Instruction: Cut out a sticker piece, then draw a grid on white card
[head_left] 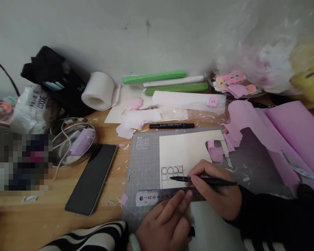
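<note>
A cream sheet of paper (183,150) with a cut-out at its right side lies on the grey cutting mat (146,164). Near its lower left is a drawn grid with rows of circles. My right hand (217,188) grips a black pen (211,181), whose tip is at the drawing. Below the drawing, a metal ruler (151,197) lies along the paper's lower edge. Two fingertips of my left hand (167,223) rest on the ruler, the other fingers curled. A small black object partly shows beside my left hand.
A phone (92,179) lies left of the mat. Behind it are a black marker (172,126), a white roll (98,91) and green rolls (154,77). Pink sheets (295,136) and scissors (306,173) are at the right. Paper scraps lie around the mat.
</note>
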Tool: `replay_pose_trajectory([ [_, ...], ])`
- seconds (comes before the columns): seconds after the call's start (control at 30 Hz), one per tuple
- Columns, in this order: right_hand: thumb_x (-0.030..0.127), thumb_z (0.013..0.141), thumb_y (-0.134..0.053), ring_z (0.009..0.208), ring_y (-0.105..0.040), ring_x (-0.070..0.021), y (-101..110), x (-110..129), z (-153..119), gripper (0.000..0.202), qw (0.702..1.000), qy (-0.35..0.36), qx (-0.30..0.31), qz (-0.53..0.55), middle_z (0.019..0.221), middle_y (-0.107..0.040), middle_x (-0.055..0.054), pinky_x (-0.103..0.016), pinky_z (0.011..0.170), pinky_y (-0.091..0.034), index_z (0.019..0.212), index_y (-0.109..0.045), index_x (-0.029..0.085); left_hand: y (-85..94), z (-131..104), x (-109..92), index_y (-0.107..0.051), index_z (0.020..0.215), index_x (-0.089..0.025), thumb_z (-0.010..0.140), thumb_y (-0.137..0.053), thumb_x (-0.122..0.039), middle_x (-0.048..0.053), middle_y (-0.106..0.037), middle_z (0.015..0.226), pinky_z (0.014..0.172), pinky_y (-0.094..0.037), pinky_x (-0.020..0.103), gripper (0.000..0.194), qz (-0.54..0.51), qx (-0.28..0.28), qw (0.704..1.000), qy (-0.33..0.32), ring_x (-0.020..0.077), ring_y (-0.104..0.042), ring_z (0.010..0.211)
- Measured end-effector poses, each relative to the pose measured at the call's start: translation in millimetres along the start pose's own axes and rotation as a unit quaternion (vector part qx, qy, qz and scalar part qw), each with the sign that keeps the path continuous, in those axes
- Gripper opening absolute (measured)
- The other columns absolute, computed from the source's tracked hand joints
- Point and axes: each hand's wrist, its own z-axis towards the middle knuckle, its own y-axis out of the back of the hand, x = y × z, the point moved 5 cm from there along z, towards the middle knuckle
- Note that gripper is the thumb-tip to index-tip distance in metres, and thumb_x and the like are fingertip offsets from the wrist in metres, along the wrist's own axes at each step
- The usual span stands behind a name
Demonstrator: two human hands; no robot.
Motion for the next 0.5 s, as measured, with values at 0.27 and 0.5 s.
replay_pose_trajectory([
  [0.27,0.016,0.074,-0.050,0.056,-0.054,-0.0110,-12.9,1.2,-0.8,0.007,0.995,0.037,0.082,-0.049,0.061,-0.060,0.002,-0.023,0.053,-0.042,0.070,-0.055,0.019,1.2,1.1,1.5,-0.056,0.075,-0.018,0.086,-0.045,-0.021,0.004,-0.063,0.113,0.093,-0.039,0.024,0.016,-0.001,-0.032,0.999,0.001,0.0164,-0.048,0.114],
  [0.5,0.017,0.074,-0.049,0.057,-0.055,-0.0120,-14.8,1.9,-1.7,0.008,0.993,0.064,0.086,-0.045,0.062,-0.061,0.001,-0.024,0.052,-0.042,0.071,-0.056,0.020,0.8,1.4,1.3,-0.056,0.074,-0.018,0.086,-0.047,-0.024,0.003,-0.064,0.109,0.092,-0.039,0.025,0.016,0.008,-0.034,0.999,0.019,0.0162,-0.047,0.113],
])
